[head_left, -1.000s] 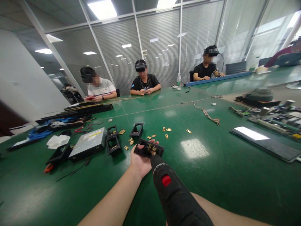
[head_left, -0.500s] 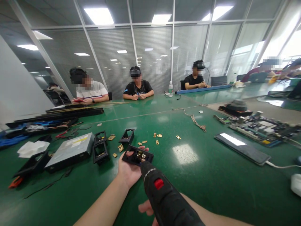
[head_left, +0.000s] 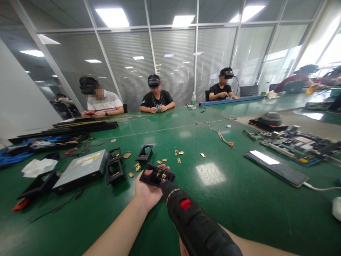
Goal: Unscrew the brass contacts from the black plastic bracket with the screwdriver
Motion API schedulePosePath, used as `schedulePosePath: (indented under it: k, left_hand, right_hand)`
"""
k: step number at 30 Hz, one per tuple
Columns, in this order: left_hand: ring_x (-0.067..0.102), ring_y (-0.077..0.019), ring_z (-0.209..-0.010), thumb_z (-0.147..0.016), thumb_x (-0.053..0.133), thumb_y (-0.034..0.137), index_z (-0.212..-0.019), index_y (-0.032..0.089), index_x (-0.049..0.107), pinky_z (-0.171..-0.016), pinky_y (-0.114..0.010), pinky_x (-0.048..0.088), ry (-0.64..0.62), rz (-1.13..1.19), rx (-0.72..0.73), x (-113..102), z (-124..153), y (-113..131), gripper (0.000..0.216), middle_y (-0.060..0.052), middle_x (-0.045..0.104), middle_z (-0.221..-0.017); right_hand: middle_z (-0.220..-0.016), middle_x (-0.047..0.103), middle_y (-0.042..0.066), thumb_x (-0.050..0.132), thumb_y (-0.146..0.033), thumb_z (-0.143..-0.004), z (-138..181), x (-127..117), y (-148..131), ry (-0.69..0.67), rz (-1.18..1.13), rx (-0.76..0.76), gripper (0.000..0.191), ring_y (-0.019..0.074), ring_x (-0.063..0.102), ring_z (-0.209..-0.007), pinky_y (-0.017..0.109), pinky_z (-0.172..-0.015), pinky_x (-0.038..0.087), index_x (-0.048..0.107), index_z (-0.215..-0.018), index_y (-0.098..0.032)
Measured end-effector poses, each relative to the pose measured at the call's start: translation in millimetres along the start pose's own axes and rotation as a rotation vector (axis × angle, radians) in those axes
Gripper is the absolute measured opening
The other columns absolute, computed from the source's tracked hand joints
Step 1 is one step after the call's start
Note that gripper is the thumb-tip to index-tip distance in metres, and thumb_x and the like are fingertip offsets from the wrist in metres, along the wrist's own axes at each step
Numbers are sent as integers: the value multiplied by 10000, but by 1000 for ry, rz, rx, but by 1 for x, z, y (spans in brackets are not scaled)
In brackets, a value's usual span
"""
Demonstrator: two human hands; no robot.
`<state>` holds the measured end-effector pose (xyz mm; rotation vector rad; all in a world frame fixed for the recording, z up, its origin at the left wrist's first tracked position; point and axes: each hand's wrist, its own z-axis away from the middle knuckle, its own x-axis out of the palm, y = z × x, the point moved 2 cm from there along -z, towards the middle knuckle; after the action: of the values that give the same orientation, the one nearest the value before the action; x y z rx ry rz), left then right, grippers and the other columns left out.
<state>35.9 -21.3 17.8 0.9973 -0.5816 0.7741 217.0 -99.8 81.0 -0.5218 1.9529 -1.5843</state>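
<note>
My left hand (head_left: 147, 192) is closed round a black plastic frame (head_left: 157, 174) with small brass parts in it, holding it just above the green table (head_left: 239, 199). A black electric screwdriver (head_left: 194, 220) with a red button points its tip into the frame's brass parts. My right hand (head_left: 182, 249) grips the tool from below; only a sliver of it shows, and its fingers are hidden behind the tool body.
Several loose brass pieces (head_left: 178, 153) and black frames (head_left: 114, 167) lie ahead, beside a grey optical drive (head_left: 81, 170). A dark tablet (head_left: 275, 167) and circuit boards (head_left: 295, 144) sit at right. Three people sit across the table; a cord (head_left: 222, 137) lies mid-table.
The view has shifted right and settled. The screwdriver and the frame have stayed together, the tool edging slightly right; my right fingers showed below the tool half a second ago and are now mostly hidden.
</note>
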Motion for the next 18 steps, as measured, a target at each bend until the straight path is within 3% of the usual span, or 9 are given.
schedulePosePath:
  k: [18]
  left_hand:
    - [775, -401, -1031, -735, 564, 228, -1111, 52, 753, -940, -591, 617, -22, -8, -17, 3, 4, 0, 456, -253, 787, -1092]
  right_hand:
    - [-1319, 647, 99, 553, -419, -1096, -12, -4, 16, 113, 65, -59, 372, 275, 671, -1171, 441, -977, 605, 648, -1328, -145]
